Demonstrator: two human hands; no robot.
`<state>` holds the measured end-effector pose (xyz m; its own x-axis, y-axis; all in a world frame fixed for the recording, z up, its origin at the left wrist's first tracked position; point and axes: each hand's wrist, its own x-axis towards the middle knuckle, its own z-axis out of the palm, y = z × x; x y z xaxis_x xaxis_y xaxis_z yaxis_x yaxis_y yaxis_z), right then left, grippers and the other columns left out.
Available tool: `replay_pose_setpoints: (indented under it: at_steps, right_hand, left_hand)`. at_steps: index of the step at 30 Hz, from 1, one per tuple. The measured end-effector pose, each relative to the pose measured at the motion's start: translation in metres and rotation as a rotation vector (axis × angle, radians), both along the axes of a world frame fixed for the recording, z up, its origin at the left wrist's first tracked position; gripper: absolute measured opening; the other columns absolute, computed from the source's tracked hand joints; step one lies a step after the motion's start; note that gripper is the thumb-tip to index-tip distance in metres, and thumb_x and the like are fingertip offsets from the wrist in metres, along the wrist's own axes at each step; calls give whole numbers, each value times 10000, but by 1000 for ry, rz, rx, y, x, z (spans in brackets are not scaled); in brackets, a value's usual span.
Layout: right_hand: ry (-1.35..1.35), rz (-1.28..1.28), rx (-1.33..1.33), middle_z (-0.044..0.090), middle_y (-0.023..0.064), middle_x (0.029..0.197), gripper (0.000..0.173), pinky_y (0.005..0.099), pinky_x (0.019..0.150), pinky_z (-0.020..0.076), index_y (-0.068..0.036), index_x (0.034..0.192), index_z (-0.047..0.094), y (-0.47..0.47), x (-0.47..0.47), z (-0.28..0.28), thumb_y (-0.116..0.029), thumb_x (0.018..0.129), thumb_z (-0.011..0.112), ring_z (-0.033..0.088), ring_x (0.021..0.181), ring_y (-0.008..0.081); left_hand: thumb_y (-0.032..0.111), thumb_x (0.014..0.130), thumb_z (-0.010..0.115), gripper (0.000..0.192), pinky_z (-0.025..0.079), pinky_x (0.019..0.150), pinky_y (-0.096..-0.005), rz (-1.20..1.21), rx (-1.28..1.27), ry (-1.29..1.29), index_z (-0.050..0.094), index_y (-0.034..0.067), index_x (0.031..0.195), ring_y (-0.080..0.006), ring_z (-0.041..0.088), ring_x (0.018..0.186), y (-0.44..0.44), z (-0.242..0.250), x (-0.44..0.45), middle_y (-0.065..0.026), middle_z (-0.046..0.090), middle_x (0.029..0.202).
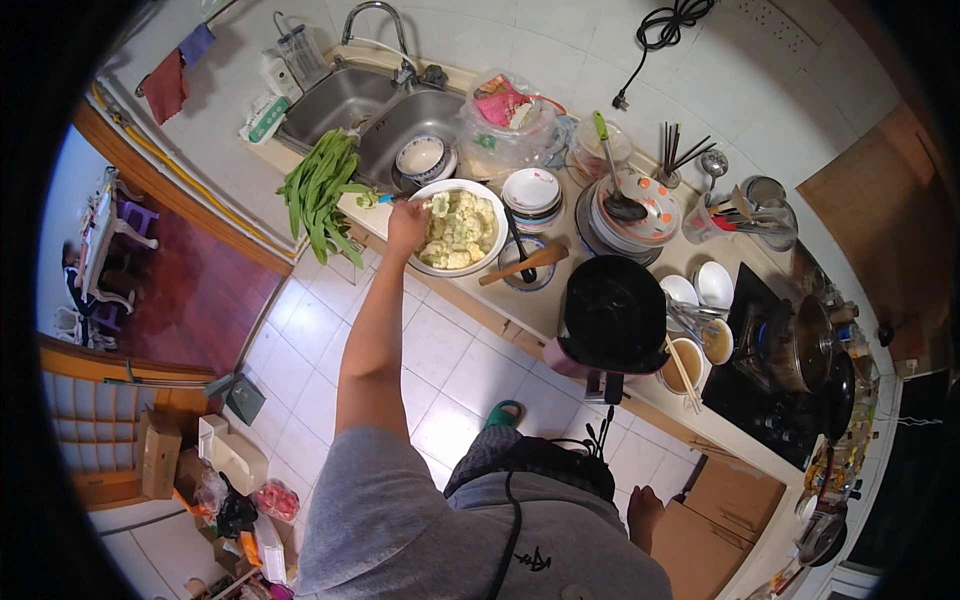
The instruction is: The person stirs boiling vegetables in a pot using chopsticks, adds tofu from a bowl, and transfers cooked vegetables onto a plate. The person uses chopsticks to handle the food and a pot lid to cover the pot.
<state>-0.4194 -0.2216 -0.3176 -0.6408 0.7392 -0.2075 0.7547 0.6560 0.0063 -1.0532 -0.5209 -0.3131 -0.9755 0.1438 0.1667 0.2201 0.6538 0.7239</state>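
At the counter's front edge is a white bowl (pixel 495 251) full of cauliflower florets (pixel 461 232). My left hand (pixel 410 225) reaches over its left rim with a pale floret (pixel 441 204) at the fingertips. My right hand (pixel 645 510) hangs low beside my body, away from the counter, its fingers curled; whether it holds anything cannot be told. Leafy green stalks (pixel 322 191) lie left of the bowl over the counter edge. Right of it, a wooden spatula (pixel 532 262) and a black spoon (pixel 528 273) rest across a small bowl (pixel 541 283).
Behind lie a double sink (pixel 337 94) with bowls and a plastic bag (pixel 495 142). Stacked plates (pixel 637 225), a black fryer basket (pixel 615 315) and bowls of liquid (pixel 682 367) stand to the right. A lidded pot (pixel 810 345) sits on the gas hob (pixel 757 420).
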Motion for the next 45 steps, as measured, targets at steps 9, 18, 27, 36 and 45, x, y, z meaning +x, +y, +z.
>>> replay_pose_setpoints:
  at_steps: [9, 18, 27, 36, 45]
  right_hand:
    - [-8, 26, -4, 566, 178, 573, 285, 473, 541, 467, -76, 681, 521, 6, -7, 6, -290, 868, 508, 588, 560, 369]
    - [192, -103, 57, 557, 177, 571, 337, 465, 519, 464, -60, 646, 496, 34, -13, 40, -311, 870, 509, 577, 549, 369]
    - [808, -80, 242, 637, 190, 900, 326, 384, 736, 470, 7, 989, 600, 245, -43, 141, -289, 914, 487, 615, 873, 338]
    - [451, -23, 305, 532, 274, 1146, 604, 422, 939, 392, 40, 1222, 451, 480, -128, 160, -426, 847, 536, 502, 1089, 395]
    - [372, 92, 221, 608, 272, 924, 524, 443, 830, 449, 27, 994, 606, 519, -138, 171, -465, 818, 565, 583, 919, 401]
  left_hand:
    - [-49, 696, 533, 339, 385, 734, -190, -672, 793, -81, 614, 9, 1020, -104, 511, 890, 47, 212, 144, -84, 551, 1036]
    - [327, 806, 661, 230, 408, 631, -247, -1597, 878, -135, 722, 115, 868, -160, 492, 760, 112, 349, 256, -70, 523, 927]
    - [368, 792, 666, 246, 413, 603, -221, -1624, 934, 27, 720, 134, 844, -119, 478, 738, 146, 342, 292, -59, 536, 889]
    - [64, 584, 690, 313, 434, 661, -257, -1065, 765, -20, 681, 27, 894, -179, 549, 767, 206, 317, 366, -116, 547, 907]
    - [34, 766, 630, 206, 403, 608, -225, -689, 570, -231, 612, 11, 969, -111, 515, 696, 357, 226, 378, -43, 538, 850]
